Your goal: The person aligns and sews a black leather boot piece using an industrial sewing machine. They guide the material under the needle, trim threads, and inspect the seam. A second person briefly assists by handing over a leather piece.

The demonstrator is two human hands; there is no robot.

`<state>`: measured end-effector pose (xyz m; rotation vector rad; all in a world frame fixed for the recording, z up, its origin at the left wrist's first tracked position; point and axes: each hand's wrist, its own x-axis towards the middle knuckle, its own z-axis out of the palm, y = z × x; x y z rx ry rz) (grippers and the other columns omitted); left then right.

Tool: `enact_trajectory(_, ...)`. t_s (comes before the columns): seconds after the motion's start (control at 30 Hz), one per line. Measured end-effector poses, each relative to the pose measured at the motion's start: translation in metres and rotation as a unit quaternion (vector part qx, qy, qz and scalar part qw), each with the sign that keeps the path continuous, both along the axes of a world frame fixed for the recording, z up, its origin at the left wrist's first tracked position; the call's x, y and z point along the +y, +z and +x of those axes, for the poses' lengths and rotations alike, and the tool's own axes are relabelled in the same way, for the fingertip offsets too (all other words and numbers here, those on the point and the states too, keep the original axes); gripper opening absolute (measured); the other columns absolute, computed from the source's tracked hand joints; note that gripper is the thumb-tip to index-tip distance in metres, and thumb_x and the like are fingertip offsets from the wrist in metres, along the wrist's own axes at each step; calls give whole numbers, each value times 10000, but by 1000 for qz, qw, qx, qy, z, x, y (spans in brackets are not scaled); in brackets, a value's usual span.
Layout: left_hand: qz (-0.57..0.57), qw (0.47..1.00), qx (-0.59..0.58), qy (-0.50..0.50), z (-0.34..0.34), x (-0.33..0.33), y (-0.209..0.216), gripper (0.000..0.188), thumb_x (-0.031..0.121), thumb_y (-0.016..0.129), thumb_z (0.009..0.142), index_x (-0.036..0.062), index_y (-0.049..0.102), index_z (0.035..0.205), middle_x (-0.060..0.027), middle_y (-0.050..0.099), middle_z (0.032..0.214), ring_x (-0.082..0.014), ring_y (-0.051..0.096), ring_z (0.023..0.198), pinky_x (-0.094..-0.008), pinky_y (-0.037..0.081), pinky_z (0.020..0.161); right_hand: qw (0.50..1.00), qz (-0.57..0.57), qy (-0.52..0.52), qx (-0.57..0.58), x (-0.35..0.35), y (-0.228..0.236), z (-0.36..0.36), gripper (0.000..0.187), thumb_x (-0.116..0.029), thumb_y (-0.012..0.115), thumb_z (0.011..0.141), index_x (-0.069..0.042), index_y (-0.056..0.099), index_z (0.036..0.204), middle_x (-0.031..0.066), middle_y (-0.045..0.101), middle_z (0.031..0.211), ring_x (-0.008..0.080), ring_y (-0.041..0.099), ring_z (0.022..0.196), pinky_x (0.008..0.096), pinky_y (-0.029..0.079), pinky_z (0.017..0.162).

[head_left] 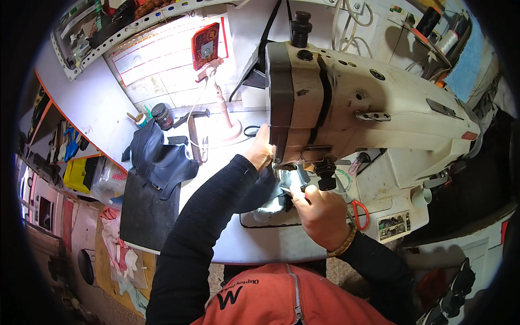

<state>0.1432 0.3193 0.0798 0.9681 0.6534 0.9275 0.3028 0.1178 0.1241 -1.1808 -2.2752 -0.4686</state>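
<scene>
A large cream sewing machine (346, 103) stands in front of me, its head over the lit work area. Beneath the head lies a dark leather-like piece (259, 190) with a pale, soft-looking part (269, 210) at its near side. My left hand (261, 149) reaches along the left side of the machine head; its fingers are hidden behind it. My right hand (322, 215) is at the piece's right side, close below the needle area, with one digit stretched toward the bright spot and the others curled in. The needle itself cannot be made out.
Red-handled scissors (362, 215) lie right of my right hand. Folded black leather pieces (162, 160) rest on the left over a dark board (149, 211). Behind stand a pink phone stand (223, 103) and a dark jar (161, 115). Thread spools (428, 23) stand back right.
</scene>
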Motion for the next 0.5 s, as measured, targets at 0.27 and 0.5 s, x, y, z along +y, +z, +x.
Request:
enact_trajectory(0.27,3,999,-15,-35,0,7,5,458,202,645,953,-40,486,1308,-148,630,1153,-213,629,994,-314,502,850,1000,-22,-4,13,1,1,-2,145,-147,624,799,-159,693,925,0,515,788,183,544,724,330,448,612)
enact_trajectory(0.5,8,998,-33,-44,-2,5,7,424,198,632,958,-39,505,1285,-141,638,1135,-209,634,975,-317,507,835,999,-31,2,7,-1,4,-3,143,-143,617,815,-155,694,936,3,525,790,184,549,728,331,445,606)
